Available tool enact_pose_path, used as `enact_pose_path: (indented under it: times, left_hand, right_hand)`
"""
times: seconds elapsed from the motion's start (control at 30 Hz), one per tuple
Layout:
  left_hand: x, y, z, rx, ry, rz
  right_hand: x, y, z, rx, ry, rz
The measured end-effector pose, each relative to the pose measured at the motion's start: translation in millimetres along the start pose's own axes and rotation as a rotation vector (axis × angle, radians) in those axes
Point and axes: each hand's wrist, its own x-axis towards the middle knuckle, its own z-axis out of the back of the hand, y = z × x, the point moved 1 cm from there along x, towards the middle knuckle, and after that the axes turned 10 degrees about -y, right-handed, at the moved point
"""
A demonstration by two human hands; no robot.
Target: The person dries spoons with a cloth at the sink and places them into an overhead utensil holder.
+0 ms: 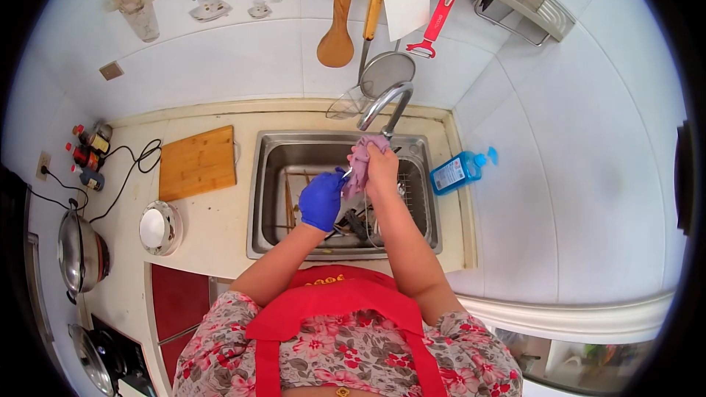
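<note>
Over the sink (269, 148), my left hand (321, 200) wears a blue glove and is closed. A small shiny metal piece (347, 173) sticks out of its fingers toward the cloth; its kind is hidden. My bare right hand (382, 167) grips a pinkish-purple cloth (359, 167), which is bunched around the far side of that piece. Just above the cloth curves the tap (401, 95). Below my hands, several chopsticks (288, 202) and some dark utensils (358, 222) lie in the sink, partly covered by my forearms. A wire rack (417, 209) stands along the sink's right side.
On the left of the counter are a wooden cutting board (197, 163), stacked bowls (159, 228), sauce bottles (87, 158) and a lidded pan (79, 250). A blue soap bottle (454, 174) stands right of the sink. Utensils, including a wooden spatula (337, 29), hang on the back wall.
</note>
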Motion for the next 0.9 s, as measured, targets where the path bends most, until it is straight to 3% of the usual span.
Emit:
enact_pose_path:
  times: [0.13,0.23,0.3,0.33,0.4,0.43,0.5,0.63,0.7,0.73,0.8,0.87,0.9]
  left_hand:
    - [-4,5,1,0.018,-0.058,-0.059]
    - [-3,4,9,-0.058,-0.105,0.024]
    - [-5,13,1,-0.352,-0.032,0.283]
    - [-3,13,0,-0.352,-0.039,0.283]
    - [4,4,1,-0.745,0.109,0.690]
    - [8,-2,3,-0.745,0.109,0.689]
    - [8,-11,2,-0.856,0.264,0.985]
    - [7,-10,-3,-0.915,0.295,0.928]
    - [17,-11,4,-0.690,0.408,0.601]
    - [21,-10,9,-0.686,0.403,0.600]
    - [36,-13,23,-0.129,0.473,0.508]
    - [48,-4,25,-0.187,0.398,0.568]
    - [51,1,22,-0.289,0.249,0.463]
  right_hand:
    - [9,16,9,0.054,0.021,-0.084]
    - [54,3,54,0.195,-0.030,-0.088]
    - [42,7,59,0.277,0.023,-0.193]
    - [27,11,56,0.273,0.028,-0.191]
    - [-5,17,41,0.026,0.336,-0.228]
    - [-10,16,34,0.027,0.337,-0.227]
    - [-19,12,24,-0.016,0.473,-0.265]
    - [-21,12,15,-0.096,0.410,-0.176]
    - [-17,9,15,-0.208,0.320,-0.115]
    - [-14,8,13,-0.207,0.326,-0.116]
    - [-13,12,11,-0.316,0.210,-0.048]
    - [-16,15,9,-0.279,0.187,-0.081]
    - [-15,14,10,-0.329,0.213,-0.034]
